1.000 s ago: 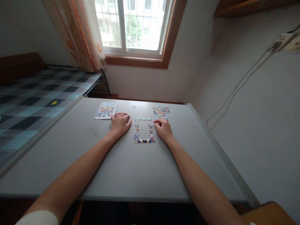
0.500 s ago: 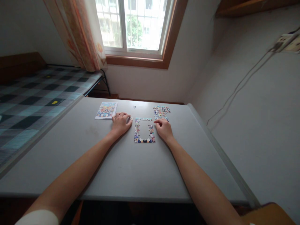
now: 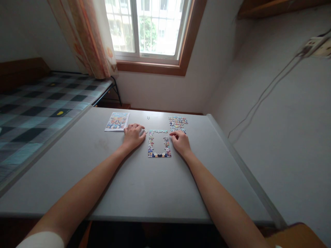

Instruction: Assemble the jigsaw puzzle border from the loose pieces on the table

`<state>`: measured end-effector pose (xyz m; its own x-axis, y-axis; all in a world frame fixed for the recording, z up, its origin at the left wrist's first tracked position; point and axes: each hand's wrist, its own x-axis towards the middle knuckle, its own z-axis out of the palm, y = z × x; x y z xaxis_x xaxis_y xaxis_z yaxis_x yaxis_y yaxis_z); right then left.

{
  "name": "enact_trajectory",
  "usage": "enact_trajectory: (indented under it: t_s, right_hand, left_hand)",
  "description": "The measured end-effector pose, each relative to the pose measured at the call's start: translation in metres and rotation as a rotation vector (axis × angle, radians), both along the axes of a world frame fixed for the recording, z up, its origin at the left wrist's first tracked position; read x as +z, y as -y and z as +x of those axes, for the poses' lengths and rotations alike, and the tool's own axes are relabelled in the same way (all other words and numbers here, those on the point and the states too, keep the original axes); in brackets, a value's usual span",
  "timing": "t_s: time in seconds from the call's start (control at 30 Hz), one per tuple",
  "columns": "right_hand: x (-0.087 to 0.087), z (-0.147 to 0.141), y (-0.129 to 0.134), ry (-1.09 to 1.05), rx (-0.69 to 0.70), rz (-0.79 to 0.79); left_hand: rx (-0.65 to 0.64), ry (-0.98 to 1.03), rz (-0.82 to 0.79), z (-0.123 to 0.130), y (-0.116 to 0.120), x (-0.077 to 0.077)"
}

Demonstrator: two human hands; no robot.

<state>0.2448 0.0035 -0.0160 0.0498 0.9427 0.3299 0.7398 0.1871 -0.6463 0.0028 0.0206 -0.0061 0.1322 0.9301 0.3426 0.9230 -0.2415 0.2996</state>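
Note:
A jigsaw puzzle border (image 3: 150,144) lies on the grey-white table, its middle open to the tabletop. My left hand (image 3: 133,134) rests left of the border's upper corner, fingers bent and apart, with nothing seen in it. Just beyond its fingertips is a small light puzzle piece (image 3: 146,131). On the other side, my right hand (image 3: 180,142) has thumb and forefinger pinched together at the border's upper right edge. Whatever they hold is too small to make out. A pile of loose puzzle pieces (image 3: 178,123) lies behind that hand.
A printed picture sheet (image 3: 117,122) lies at the table's back left. One single puzzle piece (image 3: 148,117) sits near the far edge of the table (image 3: 144,193). A bed with a checked cover (image 3: 51,100) stands left, and a wall with a cable (image 3: 258,100) rises right.
The fingers of my left hand have shifted slightly, and the light piece beside them shows a little more. My right hand stays where it was.

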Motion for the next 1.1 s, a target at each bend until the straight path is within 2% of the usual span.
enact_trajectory:
  t_s: [0.83, 1.1]
  right_hand:
    - [0.0001, 0.0005, -0.0002, -0.005, 0.007, 0.015]
    - [-0.0014, 0.0005, -0.0007, 0.0, 0.002, 0.015]
  left_hand:
    - [-0.049, 0.06, -0.018, -0.0019, -0.0056, -0.0048]
    - [-0.189, 0.157, -0.006, -0.0016, -0.0073, -0.0054]
